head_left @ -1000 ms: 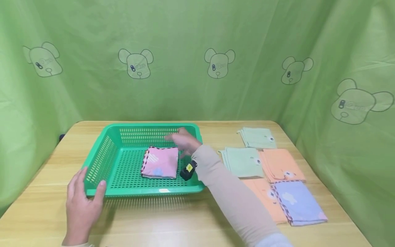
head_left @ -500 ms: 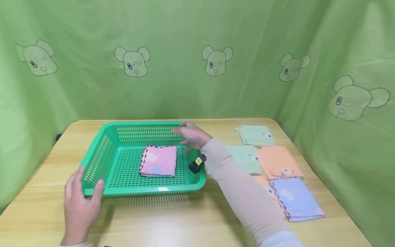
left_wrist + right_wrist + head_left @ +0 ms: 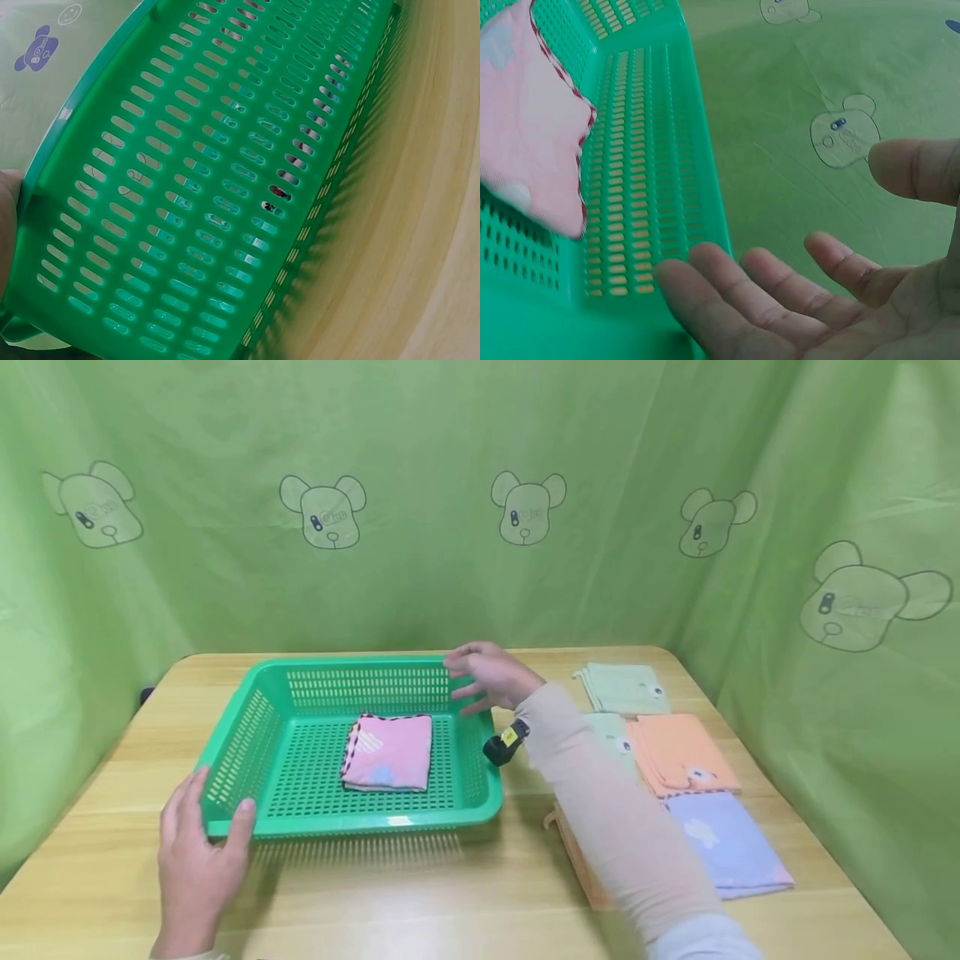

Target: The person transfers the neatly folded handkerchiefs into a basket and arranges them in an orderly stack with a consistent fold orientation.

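My left hand [image 3: 198, 867] touches the green rectangular plastic basket [image 3: 337, 825], its long axis lying crosswise toward my spread right hand [image 3: 497, 678]. Beneath, wood-grain table [image 3: 390, 910]; beyond, printed green curtain [image 3: 427, 593].

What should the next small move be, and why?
Perhaps bring the right hand to the blue cloth: the hand is open and empty, the pink cloth lies in the basket, and the blue one, with similar patterned edging, lies outside it.
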Available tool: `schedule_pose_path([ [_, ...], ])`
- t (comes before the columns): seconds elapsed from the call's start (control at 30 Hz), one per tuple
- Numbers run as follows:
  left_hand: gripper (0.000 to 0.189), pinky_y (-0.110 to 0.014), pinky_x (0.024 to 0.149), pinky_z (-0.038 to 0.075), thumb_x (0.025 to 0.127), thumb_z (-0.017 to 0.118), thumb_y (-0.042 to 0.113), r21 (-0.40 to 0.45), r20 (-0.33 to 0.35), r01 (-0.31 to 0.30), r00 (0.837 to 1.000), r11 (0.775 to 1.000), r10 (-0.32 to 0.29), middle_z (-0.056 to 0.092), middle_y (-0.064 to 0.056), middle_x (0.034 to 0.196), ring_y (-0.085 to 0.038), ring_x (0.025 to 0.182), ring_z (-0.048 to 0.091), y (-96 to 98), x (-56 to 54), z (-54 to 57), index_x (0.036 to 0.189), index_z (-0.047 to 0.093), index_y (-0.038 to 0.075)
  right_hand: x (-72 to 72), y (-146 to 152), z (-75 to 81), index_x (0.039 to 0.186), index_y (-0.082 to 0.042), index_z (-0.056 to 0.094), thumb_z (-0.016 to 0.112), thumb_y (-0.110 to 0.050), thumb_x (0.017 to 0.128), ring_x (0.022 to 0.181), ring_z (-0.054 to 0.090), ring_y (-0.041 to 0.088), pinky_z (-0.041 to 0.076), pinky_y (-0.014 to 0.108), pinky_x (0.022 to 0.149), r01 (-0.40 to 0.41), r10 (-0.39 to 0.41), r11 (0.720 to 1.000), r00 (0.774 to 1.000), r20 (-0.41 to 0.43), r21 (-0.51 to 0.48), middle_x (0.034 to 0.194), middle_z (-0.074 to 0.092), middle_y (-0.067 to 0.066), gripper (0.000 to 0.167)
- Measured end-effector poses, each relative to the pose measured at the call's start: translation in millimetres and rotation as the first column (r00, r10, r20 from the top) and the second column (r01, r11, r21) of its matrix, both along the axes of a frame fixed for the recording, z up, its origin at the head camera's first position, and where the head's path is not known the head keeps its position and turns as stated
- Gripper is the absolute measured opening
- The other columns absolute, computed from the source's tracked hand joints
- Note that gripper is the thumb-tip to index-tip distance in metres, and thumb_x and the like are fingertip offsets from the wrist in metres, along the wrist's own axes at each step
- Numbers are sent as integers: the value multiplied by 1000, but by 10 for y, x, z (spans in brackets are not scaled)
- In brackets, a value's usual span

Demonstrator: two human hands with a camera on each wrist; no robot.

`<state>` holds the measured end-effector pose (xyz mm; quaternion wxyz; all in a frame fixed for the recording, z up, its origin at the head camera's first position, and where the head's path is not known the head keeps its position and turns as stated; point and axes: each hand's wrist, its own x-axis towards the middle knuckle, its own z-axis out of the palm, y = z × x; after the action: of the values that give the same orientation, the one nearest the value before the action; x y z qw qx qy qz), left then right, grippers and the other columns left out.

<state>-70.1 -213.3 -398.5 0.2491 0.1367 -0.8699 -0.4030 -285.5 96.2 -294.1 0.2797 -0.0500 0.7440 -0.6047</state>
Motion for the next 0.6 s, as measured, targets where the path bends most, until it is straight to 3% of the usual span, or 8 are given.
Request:
schedule_pose_path([
  [0.27, 69, -77, 101, 22, 95, 59, 29, 8, 22, -5, 1000, 1000, 5, 24, -15, 155, -47, 136, 28, -2, 12, 2, 154, 27, 16, -114, 237, 49, 137, -4, 41, 50, -24, 101, 122, 50, 42, 51, 51, 93, 14, -14, 1000, 1000, -17, 14, 143, 40, 22, 42],
  [0.6, 69, -77, 100, 23, 95, 59, 29, 15, 31, -6, 1000, 1000, 5, 23, -14, 156, -48, 135, 28, 6, 7, 10, 154, 26, 17, -237, 503, 1, 140, 0, 37, 49, -16, 101, 123, 49, 41, 44, 51, 102, 56, -60, 997, 996, -65, -57, 140, 44, 23, 44],
])
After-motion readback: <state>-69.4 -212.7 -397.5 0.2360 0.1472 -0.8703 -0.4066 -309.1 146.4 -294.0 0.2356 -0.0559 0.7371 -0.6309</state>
